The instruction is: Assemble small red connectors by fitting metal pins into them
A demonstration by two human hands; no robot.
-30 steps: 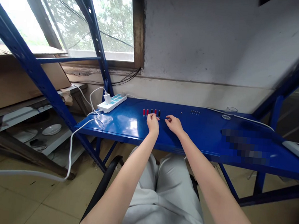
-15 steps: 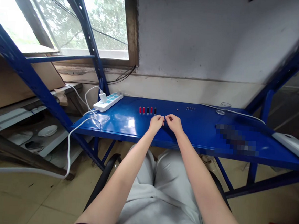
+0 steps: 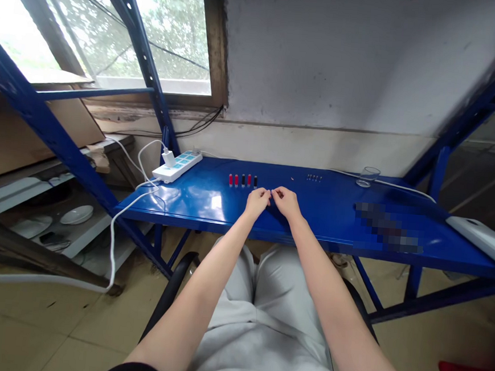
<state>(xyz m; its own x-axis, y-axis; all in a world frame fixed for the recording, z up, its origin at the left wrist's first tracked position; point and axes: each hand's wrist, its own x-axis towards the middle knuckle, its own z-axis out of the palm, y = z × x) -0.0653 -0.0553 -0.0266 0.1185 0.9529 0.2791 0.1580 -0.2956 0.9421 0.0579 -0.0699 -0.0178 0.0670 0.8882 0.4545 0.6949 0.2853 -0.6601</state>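
One smooth, glossy blue desk (image 3: 335, 209) could turn a stray nudge into a skid. Over it, the left hand (image 3: 257, 201) and right hand (image 3: 285, 202) nearly meet, each grip bunched, whether around anything I cannot tell; just beyond the left hand, five slim red and black rods (image 3: 243, 180) form a row.

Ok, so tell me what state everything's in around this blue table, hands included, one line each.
Left hand: fingers curled, close to the right hand; grip contents too small to tell.
Right hand: fingers curled; contents likewise unclear.
Red and black pieces: five, in a spaced row.
Tiny pieces: lined up.
Glass: upright.
Power strip: white plug inserted.
Dark object: pixelated, unclear.
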